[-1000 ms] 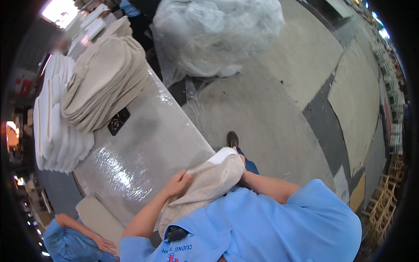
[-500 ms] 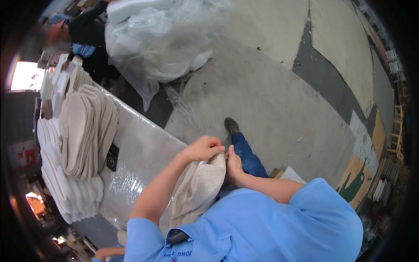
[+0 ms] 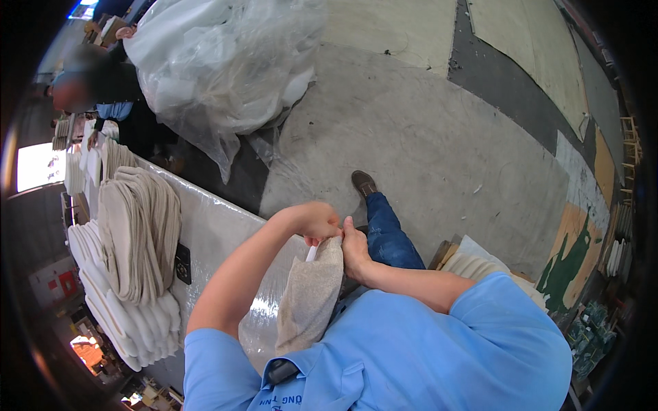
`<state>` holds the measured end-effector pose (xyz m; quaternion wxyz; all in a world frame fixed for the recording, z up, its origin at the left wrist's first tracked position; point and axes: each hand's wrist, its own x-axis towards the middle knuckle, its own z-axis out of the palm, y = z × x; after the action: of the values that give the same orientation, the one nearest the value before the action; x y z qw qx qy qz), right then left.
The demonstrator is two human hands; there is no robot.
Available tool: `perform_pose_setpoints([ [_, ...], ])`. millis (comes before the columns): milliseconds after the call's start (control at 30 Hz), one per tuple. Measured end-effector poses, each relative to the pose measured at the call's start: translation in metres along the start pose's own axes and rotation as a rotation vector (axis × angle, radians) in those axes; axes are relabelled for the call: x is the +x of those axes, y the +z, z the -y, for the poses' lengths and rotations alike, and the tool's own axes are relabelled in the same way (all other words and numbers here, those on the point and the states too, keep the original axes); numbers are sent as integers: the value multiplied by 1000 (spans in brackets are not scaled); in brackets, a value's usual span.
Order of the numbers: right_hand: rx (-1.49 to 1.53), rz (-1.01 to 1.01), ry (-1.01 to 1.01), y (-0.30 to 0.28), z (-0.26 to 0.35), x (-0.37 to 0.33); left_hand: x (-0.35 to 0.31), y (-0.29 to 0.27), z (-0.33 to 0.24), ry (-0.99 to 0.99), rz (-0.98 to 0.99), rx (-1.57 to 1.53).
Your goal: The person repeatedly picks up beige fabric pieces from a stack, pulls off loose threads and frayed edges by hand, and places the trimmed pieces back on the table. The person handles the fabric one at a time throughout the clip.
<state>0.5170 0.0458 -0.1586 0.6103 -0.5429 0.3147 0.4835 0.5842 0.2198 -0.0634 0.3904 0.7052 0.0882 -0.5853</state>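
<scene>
A beige woven fabric cover (image 3: pixel 308 294) hangs between my hands and my body, its upper end pulled up. Along its left edge a strip of white padding (image 3: pixel 312 253) peeks out. My left hand (image 3: pixel 317 220) is closed, its curled fingers gripping the cover's top corner. Right beside it, my right hand (image 3: pixel 356 252) pinches the same end from the other side, thumb pointing up. The two hands nearly touch, and the fingertips are partly hidden.
Left of me is a plastic-wrapped table (image 3: pixel 212 219) carrying a stack of beige covers (image 3: pixel 137 233), white foam pads (image 3: pixel 113 308) and a black phone (image 3: pixel 183 264). Beyond lies a big clear plastic bag (image 3: pixel 226 75) of white material. Another person (image 3: pixel 123 85) stands far left. Pale padded pieces (image 3: pixel 469 259) lie at right.
Both hands and the cover's top have shifted slightly left in the picture. My left fingers are curled more tightly, and the right thumb points up beside them. The view has tilted a little.
</scene>
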Motion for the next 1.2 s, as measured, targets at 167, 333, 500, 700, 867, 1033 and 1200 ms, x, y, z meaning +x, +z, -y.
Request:
perform_pose_setpoints([
  [167, 117, 85, 63, 4, 14, -3, -12, 12, 7, 30, -92, -84],
  [333, 0, 84, 74, -3, 21, -9, -12, 31, 17, 156, -153, -116],
  [500, -59, -49, 143, -13, 52, -44, 6, 65, 18, 398, -499, -24],
  [700, -335, -73, 68, -10, 49, -10, 22, 80, 40, 354, -655, -265],
  [867, -434, -92, 7, 2, 49, 1, 35, 93, 52, 335, -819, -357],
  [1033, -585, -180, 3, 4, 40, 27, 38, 96, 57, 225, -872, -388],
  [1200, -638, -276, 30, 14, 34, 32, 42, 93, 63, 130, -820, -347],
])
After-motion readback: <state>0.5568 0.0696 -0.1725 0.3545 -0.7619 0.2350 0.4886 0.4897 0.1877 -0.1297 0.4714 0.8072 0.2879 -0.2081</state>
